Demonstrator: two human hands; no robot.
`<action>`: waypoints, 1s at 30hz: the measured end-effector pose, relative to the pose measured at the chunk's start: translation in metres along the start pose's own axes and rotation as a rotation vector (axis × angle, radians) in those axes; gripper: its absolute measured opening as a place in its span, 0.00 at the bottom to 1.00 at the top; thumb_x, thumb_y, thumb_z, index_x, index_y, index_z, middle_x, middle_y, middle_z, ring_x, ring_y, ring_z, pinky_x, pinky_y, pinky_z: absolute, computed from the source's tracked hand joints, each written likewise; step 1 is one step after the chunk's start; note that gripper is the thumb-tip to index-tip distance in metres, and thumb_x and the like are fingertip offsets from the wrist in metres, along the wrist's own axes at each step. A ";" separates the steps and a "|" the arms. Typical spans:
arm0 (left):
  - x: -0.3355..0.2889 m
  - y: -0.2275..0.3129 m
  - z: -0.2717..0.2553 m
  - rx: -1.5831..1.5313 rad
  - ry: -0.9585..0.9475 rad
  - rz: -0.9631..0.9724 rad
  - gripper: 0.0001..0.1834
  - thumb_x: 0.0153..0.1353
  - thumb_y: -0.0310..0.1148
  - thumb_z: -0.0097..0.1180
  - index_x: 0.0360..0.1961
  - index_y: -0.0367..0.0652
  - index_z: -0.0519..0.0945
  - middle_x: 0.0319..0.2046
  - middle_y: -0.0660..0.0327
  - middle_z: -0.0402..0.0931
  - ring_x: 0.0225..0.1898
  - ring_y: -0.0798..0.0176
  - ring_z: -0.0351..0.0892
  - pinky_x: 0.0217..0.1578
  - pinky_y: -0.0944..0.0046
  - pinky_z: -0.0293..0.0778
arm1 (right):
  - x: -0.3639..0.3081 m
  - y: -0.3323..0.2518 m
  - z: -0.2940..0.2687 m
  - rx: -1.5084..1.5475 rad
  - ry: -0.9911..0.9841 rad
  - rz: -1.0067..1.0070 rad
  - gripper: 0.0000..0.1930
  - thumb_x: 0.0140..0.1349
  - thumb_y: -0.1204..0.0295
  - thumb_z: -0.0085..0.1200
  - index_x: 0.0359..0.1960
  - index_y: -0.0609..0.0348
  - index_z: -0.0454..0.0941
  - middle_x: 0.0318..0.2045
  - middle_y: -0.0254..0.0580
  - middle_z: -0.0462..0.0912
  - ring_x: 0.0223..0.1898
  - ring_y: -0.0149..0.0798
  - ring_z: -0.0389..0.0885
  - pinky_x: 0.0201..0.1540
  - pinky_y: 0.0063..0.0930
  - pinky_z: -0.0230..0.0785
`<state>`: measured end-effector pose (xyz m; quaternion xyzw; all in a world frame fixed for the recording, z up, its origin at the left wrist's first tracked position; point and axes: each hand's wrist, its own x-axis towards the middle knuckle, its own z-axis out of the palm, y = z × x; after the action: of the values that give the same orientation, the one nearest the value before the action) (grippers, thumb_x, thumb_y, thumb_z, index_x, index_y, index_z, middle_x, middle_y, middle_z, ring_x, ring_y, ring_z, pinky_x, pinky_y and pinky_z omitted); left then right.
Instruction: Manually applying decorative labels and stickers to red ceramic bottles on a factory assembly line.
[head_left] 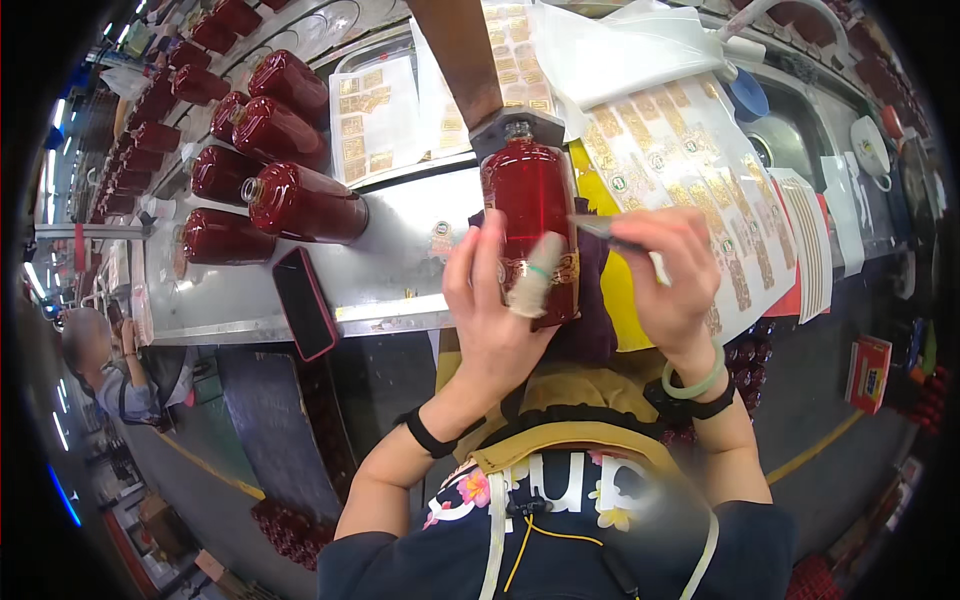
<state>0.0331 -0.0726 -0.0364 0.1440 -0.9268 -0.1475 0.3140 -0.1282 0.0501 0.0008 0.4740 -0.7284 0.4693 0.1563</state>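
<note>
The left hand [500, 335] lies spread on the red bottle [527, 185], and beside it the right hand [678, 275] pinches a pointed tool [603, 227].

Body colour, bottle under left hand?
The bottle has a deep red body; best in the head view.

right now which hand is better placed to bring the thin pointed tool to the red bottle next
Probably the right hand: it holds the thin pointed tool just beside the red bottle. The left hand lies over the bottle's lower part, with no tool showing in it.
</note>
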 end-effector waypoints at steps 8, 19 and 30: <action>-0.012 -0.028 -0.003 -0.306 -0.061 -0.108 0.60 0.42 0.52 0.82 0.72 0.32 0.66 0.72 0.38 0.63 0.73 0.44 0.65 0.72 0.43 0.46 | -0.020 -0.008 0.007 0.235 -0.266 -0.022 0.14 0.54 0.80 0.65 0.42 0.53 0.87 0.42 0.36 0.89 0.39 0.39 0.82 0.43 0.35 0.70; -0.005 -0.017 -0.014 0.007 -0.107 -0.032 0.36 0.49 0.46 0.74 0.63 0.65 0.82 0.74 0.43 0.61 0.72 0.39 0.62 0.71 0.38 0.57 | -0.023 0.000 -0.005 0.219 -0.153 -0.223 0.16 0.50 0.77 0.72 0.42 0.54 0.86 0.38 0.34 0.88 0.36 0.37 0.80 0.39 0.33 0.69; -0.002 -0.006 0.001 -0.307 0.071 -0.155 0.49 0.42 0.31 0.80 0.70 0.48 0.74 0.75 0.40 0.57 0.72 0.32 0.59 0.70 0.40 0.60 | -0.010 -0.001 -0.005 0.063 -0.218 -0.314 0.13 0.55 0.79 0.65 0.43 0.54 0.87 0.40 0.34 0.87 0.37 0.39 0.81 0.42 0.33 0.72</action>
<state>0.0344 -0.0770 -0.0403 0.1706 -0.8678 -0.3058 0.3526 -0.1231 0.0590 -0.0027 0.6347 -0.6430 0.4076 0.1329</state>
